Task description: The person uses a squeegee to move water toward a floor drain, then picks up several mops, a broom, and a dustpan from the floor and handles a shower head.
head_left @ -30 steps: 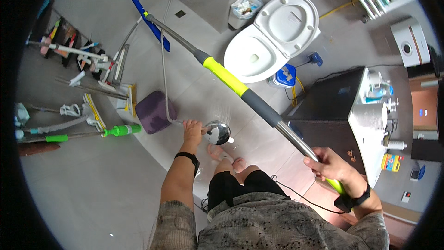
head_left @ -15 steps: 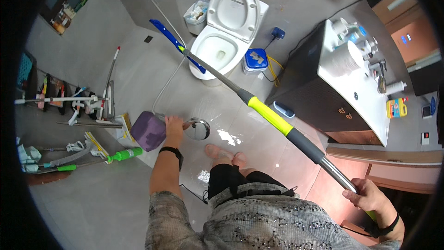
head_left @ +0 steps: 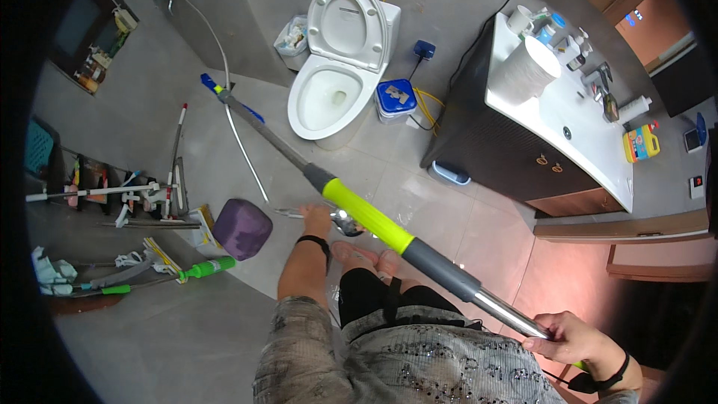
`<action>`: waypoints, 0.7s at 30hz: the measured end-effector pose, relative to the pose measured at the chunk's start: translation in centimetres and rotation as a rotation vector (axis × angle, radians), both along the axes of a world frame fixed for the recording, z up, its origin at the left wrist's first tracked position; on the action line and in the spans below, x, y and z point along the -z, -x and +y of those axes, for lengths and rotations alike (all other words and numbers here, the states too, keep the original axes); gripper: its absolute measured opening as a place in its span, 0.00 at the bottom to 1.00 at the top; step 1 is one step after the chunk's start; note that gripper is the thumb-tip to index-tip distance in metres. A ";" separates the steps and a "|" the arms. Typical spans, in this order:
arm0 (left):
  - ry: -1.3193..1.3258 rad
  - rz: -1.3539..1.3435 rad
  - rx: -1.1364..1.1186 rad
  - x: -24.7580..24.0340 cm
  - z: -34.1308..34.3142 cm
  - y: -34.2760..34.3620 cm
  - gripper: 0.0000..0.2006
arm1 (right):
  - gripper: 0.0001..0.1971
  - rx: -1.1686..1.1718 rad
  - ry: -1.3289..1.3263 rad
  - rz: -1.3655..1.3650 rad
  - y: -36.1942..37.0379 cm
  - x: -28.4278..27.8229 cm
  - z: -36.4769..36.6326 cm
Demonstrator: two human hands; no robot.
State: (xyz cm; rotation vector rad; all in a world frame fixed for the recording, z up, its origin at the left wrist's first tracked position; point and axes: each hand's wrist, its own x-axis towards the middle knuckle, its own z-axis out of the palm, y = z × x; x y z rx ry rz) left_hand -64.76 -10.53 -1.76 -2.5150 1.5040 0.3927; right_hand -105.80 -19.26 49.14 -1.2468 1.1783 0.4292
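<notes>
My left hand [head_left: 315,218] is wrapped round the handle of a chrome shower head [head_left: 345,223], with spray showing beside it. From its handle a metal hose [head_left: 241,146] runs up to the wall mixer. My right hand [head_left: 565,338] grips the steel end of a long grey and yellow-green pole [head_left: 366,213], which slants across in front of me and partly covers the shower head. At its far end the blue head [head_left: 212,84] is tilted near the wall corner, left of the toilet [head_left: 318,105], whose lid is up.
A purple stool [head_left: 243,230] stands left of my left hand. Mops and brushes [head_left: 161,194] line the left wall. A blue-lidded tub [head_left: 396,99] and a waste bin [head_left: 292,41] flank the toilet. On the right is a washbasin cabinet [head_left: 493,142]. Wet floor tiles [head_left: 292,179] lie ahead.
The shower head has moved right with my left hand, away from the stool. The pole's blue head has swung left, off the toilet's front towards the wall corner. The view has shifted too.
</notes>
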 end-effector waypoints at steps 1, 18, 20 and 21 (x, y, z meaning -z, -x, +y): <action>0.169 -0.075 0.042 1.6 0.7 -0.6 0.09 | 0.11 -0.049 -0.026 -0.060 -0.5 0.9 -0.1; -0.046 0.399 0.033 -3.1 0.8 7.1 0.14 | 0.11 -0.195 -0.168 -0.226 -10.9 13.2 -3.1; -0.241 0.310 0.124 -5.3 1.5 6.4 0.13 | 0.13 -0.158 -0.141 -0.252 -9.5 11.2 -3.7; -0.344 0.166 0.211 -5.5 2.0 5.8 0.13 | 0.12 -0.128 -0.166 -0.269 -8.5 10.0 -4.0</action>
